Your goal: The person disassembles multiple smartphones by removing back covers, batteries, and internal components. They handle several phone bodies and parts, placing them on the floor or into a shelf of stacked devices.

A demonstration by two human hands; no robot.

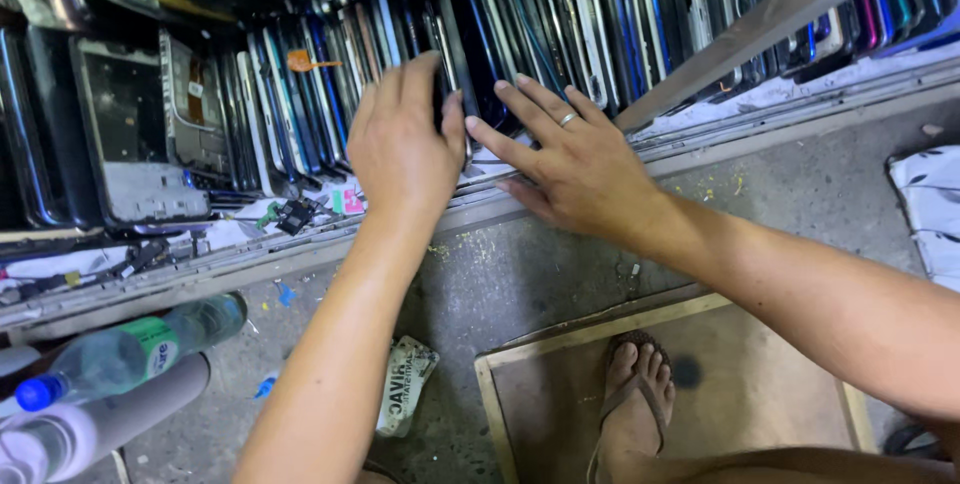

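A long row of phone frames and housings point(300, 84) stands on edge on a low shelf. My left hand point(402, 144) reaches into the row, its fingers gripping a dark phone housing point(455, 64) at the middle. My right hand point(570, 159), with a ring on one finger, lies flat and spread beside it, fingertips touching the lower edges of the dark housings. A larger open phone frame point(135, 134) leans at the left of the row.
A metal shelf rail point(300, 244) runs along the front, and a slanted metal bar point(770, 19) crosses the upper right. On the concrete floor lie plastic bottles point(120, 354), a crumpled packet point(405, 384) and a wooden board point(780, 384) under my sandalled foot point(632, 404).
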